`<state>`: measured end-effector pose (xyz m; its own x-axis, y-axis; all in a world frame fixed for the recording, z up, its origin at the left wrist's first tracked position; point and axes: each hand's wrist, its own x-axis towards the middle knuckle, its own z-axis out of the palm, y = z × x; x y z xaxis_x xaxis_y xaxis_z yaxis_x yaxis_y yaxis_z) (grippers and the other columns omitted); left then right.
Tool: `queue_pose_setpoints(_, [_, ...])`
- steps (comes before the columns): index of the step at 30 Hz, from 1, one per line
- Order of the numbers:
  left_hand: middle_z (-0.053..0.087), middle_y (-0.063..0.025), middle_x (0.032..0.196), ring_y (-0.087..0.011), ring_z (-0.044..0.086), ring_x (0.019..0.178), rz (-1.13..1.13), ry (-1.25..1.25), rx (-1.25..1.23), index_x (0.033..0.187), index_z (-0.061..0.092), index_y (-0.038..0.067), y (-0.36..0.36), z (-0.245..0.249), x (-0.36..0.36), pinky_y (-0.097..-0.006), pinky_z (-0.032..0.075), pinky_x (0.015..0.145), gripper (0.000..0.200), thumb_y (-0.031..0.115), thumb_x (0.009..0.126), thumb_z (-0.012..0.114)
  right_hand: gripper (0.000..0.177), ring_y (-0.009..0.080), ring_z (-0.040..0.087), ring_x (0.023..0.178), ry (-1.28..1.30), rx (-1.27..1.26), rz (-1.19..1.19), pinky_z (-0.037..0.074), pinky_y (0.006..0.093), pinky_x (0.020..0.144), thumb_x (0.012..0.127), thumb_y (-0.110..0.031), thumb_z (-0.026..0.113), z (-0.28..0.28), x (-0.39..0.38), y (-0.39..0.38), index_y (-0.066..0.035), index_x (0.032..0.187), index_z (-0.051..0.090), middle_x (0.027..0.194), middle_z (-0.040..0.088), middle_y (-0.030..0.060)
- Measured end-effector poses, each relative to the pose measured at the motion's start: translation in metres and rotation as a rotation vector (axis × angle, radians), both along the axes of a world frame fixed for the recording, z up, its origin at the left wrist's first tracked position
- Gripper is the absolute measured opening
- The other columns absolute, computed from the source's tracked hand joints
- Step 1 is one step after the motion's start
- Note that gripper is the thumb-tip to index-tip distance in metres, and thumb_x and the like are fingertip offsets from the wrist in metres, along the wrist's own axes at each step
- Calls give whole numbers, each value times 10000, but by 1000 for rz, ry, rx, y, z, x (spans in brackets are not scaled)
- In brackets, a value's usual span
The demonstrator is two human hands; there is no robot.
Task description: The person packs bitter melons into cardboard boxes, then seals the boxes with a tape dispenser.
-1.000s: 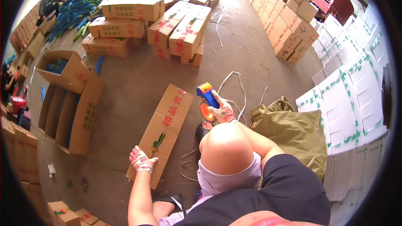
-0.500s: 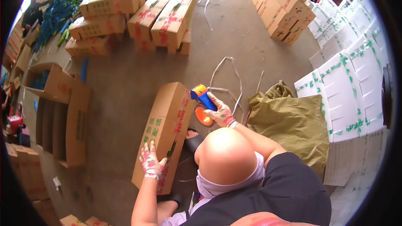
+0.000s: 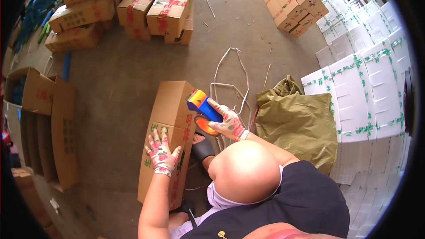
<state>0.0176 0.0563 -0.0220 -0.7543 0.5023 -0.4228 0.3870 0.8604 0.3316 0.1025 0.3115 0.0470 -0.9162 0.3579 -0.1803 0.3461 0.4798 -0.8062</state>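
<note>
- The long cardboard box [image 3: 169, 124] is lying closed on the concrete floor [image 3: 119, 75] in front of the person, so its contents are not showing.
- The left hand [image 3: 162, 152], gloved, is pressing flat on the top of this box with fingers spread, gripping nothing.
- The right hand [image 3: 228, 122] is clasping the blue handle of a tape dispenser [image 3: 201, 107], which is touching the box's right edge near its far end.
- Open cartons [image 3: 42, 106] are sitting well to the left of the box; their insides are too dim to tell.
- An olive sack [image 3: 297, 124] is slumping to the box's right, hiding its contents.
- White strapping bands [image 3: 230, 77] are trailing just beyond the box.
- Sealed cartons [image 3: 133, 9] are stacking up far behind it.
- Flat white cartons [image 3: 367, 75] are leaning beyond the sack.
</note>
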Motion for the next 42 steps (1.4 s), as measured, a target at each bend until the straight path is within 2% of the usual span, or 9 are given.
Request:
queue_pose_setpoints(13, [82,-163,1645,-426,135,1489,11,103,-18,1574,230,214,13,-13,23,-652,111,1156,852,537,883,607,771,324,676,944,76,220,51,538,377,823,770,-427,791,7,-11,-25,-222,1453,497,1008,643,173])
queue_pose_setpoints(18, [179,-161,1624,-421,159,1482,24,83,175,1539,318,190,8,-17,17,-642,95,1161,775,488,889,618,815,312,649,872,287,309,205,546,393,792,683,-176,771,-2,-9,-8,-217,1450,500,955,593,144])
queue_pose_setpoints(20, [487,-174,1452,-367,366,1403,148,-19,624,1356,573,114,6,-17,-5,-495,265,1159,449,302,948,583,741,318,657,762,332,477,174,557,405,686,677,-164,804,5,-11,-10,-182,1379,567,895,628,145])
queue_pose_setpoints(22, [647,-117,1242,-243,598,1166,516,-643,1220,1293,593,16,22,-5,-22,-377,437,1025,447,366,1040,478,720,301,644,646,500,574,178,534,388,566,628,-180,887,16,-20,-14,-110,1294,621,784,633,130])
queue_pose_setpoints(24, [671,-75,1162,-165,638,1040,640,-1037,1273,1262,611,27,30,16,-42,-322,482,917,526,474,1038,448,713,290,627,624,507,593,222,521,382,547,618,-128,853,13,-19,-12,-88,1290,620,802,627,131])
queue_pose_setpoints(29, [665,0,890,-87,612,798,502,-1129,1170,1056,667,74,60,22,-73,-242,468,701,586,604,1001,423,779,294,601,601,480,610,394,502,359,526,575,-57,756,17,-26,-4,-104,1335,593,813,608,139])
queue_pose_setpoints(34, [604,61,756,-31,538,703,617,-1105,1260,916,679,75,72,16,-87,-219,443,625,288,342,998,608,805,308,606,614,382,603,474,507,361,545,571,-55,753,26,-42,-13,-107,1356,582,838,614,142])
queue_pose_setpoints(39, [614,36,715,-101,554,648,428,-34,805,790,636,51,34,-21,-167,-267,459,600,297,276,984,630,778,288,604,609,83,656,462,515,385,569,571,-87,777,44,-49,-7,-151,1330,619,801,577,105])
queue_pose_setpoints(42, [688,-152,847,-381,639,795,283,212,446,848,671,75,27,-41,-212,-450,517,708,408,437,982,538,776,285,603,615,-15,688,455,516,384,574,579,-90,772,40,-39,5,-163,1335,615,794,573,98])
